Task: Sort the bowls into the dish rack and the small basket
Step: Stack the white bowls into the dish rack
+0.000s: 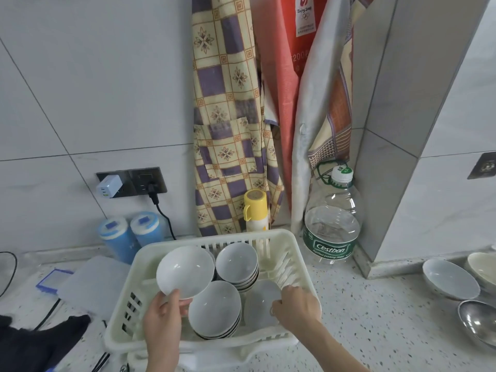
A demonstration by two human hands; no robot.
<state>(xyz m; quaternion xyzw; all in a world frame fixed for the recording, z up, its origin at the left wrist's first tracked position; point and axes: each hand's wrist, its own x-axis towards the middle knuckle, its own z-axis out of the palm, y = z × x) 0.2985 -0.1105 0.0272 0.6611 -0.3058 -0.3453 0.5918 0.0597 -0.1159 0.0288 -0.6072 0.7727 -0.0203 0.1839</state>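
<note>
The sorting is mid-way, by the look of it: the left hand pinches a white bowl by its near rim, thumb over the edge, and holds it tilted above the left part of the rack, which sits on the worktop. The right hand reaches into the rack's right side, fingers curled at the rim of a pale dish lying there; whether it grips or only touches, I cannot tell. Two stacks of bowls already stand in the rack, a back stack and a front stack. The next move probably calls for lowering the held bowl onto a stack or into a free slot without knocking the rims. More bowls wait at the right, cut off by the frame edge. No small basket is plainly identifiable; the held bowl hides the rack's back-left corner.
</note>
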